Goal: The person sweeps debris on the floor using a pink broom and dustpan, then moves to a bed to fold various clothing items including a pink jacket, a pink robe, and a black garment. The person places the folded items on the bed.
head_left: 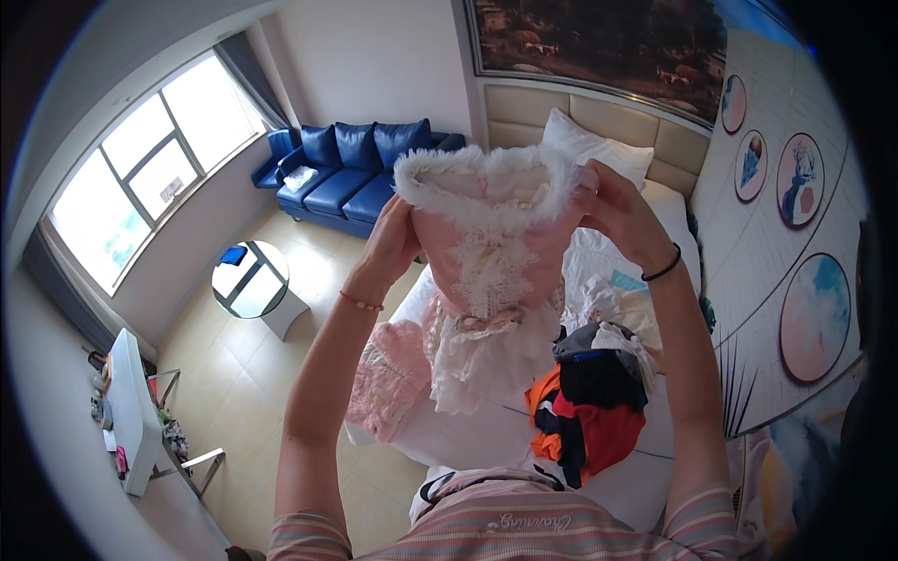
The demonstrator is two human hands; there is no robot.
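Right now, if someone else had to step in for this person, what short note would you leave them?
Left hand: gripping the left shoulder of the pink dress, at its white fluffy collar.
Right hand: gripping the right shoulder.
The dress hangs unfolded, held up above the bed.
On the bed: another pink garment at the left edge, and a pile of clothes in orange, red, black and grey to the right.
Done: one dress lifted and spread.
Left: nothing looks folded; the pile is unsorted.
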